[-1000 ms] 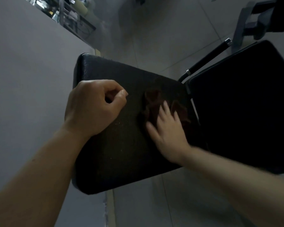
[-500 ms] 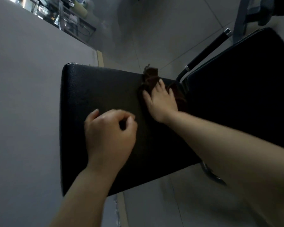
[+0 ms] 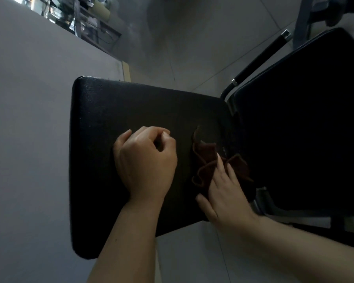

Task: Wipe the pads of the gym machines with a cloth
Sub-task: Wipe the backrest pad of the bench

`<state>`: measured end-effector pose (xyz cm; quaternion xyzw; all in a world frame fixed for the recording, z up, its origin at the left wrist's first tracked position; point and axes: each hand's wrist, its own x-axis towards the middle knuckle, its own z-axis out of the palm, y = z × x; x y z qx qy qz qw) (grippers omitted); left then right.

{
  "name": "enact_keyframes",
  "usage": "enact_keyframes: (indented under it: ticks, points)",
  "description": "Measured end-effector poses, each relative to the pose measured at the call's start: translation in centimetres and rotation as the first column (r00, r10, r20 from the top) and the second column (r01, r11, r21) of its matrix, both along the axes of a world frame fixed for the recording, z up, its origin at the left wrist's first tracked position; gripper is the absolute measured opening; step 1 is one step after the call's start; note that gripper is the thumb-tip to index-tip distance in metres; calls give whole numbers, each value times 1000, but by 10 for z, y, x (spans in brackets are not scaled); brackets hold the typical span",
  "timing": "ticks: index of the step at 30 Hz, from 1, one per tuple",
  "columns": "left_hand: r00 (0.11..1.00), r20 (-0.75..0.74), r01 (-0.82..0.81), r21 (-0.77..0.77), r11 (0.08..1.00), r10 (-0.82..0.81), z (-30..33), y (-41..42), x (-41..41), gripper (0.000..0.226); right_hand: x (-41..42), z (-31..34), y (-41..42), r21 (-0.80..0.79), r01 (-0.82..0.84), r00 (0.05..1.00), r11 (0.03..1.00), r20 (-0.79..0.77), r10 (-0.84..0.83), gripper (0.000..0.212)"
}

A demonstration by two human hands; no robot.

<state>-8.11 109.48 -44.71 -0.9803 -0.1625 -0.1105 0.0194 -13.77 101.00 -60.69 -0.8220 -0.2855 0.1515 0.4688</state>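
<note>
Grey floor tiles (image 3: pixel 202 48) lie under 2 black pads. On the seat pad (image 3: pixel 131 107), at 4 o'clock, the right hand (image 3: pixel 227 193) presses a brown cloth (image 3: pixel 206 160) with straight fingers. At the pad's centre the left hand (image 3: pixel 145 160) rests curled, holding nothing. At 3 o'clock stands the back pad (image 3: pixel 305 129).

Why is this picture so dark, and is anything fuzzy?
Head view: the light is dim, so the black pad and the second pad lose nearly all detail; the brown cloth barely stands out. The right hand is slightly smeared, the left hand sharper. Straight floor lines bend near the edges, from the wide lens.
</note>
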Motion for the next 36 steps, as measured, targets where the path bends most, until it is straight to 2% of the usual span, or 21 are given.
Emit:
enact_keyframes:
  ticks: [2, 5, 7, 10, 13, 17, 19, 22, 24, 27, 30, 33, 36]
  points:
    - [1000, 8, 13, -21, 1000, -13, 2, 0, -1, 20, 27, -2, 7, 61, 45, 998, 997, -42, -42, 72]
    - [1000, -7, 27, -32, 999, -27, 0, -2, -6, 16, 83, -5, 20, 3, 110, 981, 994, -163, -108, 66]
    - [999, -28, 43, 1, 999, -43, -5, -4, -14, 15, 121, -7, 28, -41, 140, 961, 989, -234, -146, 64]
    - [998, -42, 57, 63, 996, -54, -13, -7, -20, 14, 149, -13, 38, -20, 188, 944, 982, -273, -186, 61]
    - [998, -36, 60, 82, 995, -57, -18, -9, -18, 18, 130, -19, 30, -51, 194, 942, 980, -268, -201, 61]
    - [997, -40, 70, 91, 993, -66, -20, -9, -20, 14, 33, -35, -11, -82, 85, 982, 993, -164, -98, 70]
    - [990, -132, 65, 142, 988, -47, -22, -9, -20, 17, 3, -38, -24, -151, 11, 991, 988, -133, -32, 77]
    - [933, -359, 95, 265, 960, 7, -27, -7, -18, 33, 27, -39, -18, -149, -85, 964, 985, -264, 43, 83]
    - [909, -414, 85, 282, 956, 42, -29, -7, -16, 38, 64, -39, -4, -106, 26, 967, 994, -250, -52, 83]
    - [908, -414, 65, 289, 955, 63, -29, -8, -14, 37, 125, -44, 17, -91, 141, 950, 986, -269, -161, 69]
    - [918, -391, 60, 293, 954, 62, -29, -8, -13, 33, 168, -50, 30, -74, 202, 933, 977, -288, -215, 63]
    - [929, -364, 57, 297, 953, 58, -30, -8, -12, 29, 172, -55, 35, -49, 226, 926, 973, -300, -230, 60]
    - [951, -298, 7, 282, 959, 81, -32, -12, -8, 26, 141, -52, 24, -90, 209, 928, 974, -295, -226, 61]
